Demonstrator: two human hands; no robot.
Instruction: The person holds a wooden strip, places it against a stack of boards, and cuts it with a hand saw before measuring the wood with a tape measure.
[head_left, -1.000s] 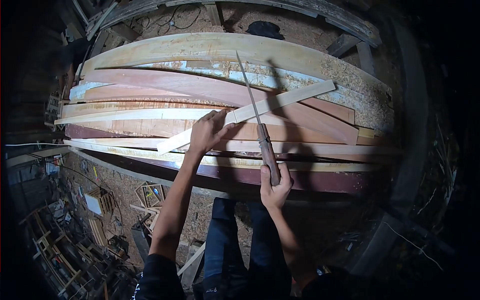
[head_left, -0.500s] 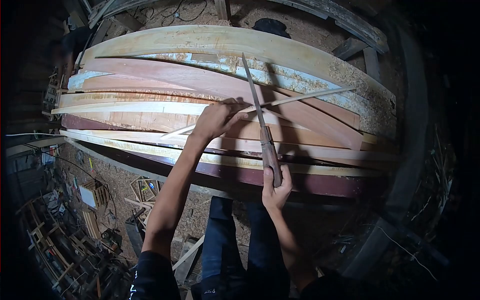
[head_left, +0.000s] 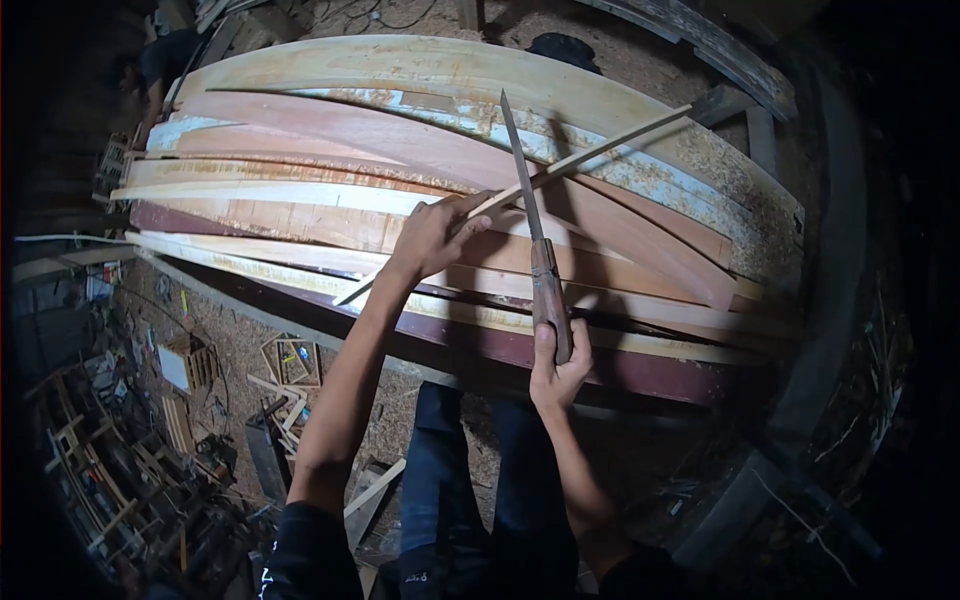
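My left hand (head_left: 432, 235) is closed round a thin wooden strip (head_left: 610, 150), which slants from low left up to the far right over a spread of boards. In my right hand (head_left: 560, 368) is a long-bladed tool (head_left: 548, 295) with a dark wooden handle. Its narrow, pointed blade (head_left: 522, 160) aims away from me and crosses the strip just right of my left fingers. Teeth or a cutting edge do not show at this angle. My left forearm covers part of the strip near its lower end.
Long curved boards (head_left: 330, 225) lie side by side beneath my hands, with wood shavings (head_left: 745, 225) at their right end. Another person (head_left: 165, 65) is at the far left. Wooden frames and scraps (head_left: 130, 480) crowd the floor at lower left. A heavy beam (head_left: 690, 45) runs behind.
The strip now slants more steeply, its far right end swung up and away from me. The bladed tool still crosses it. Both hands keep their grip, and the whole view has shifted slightly.
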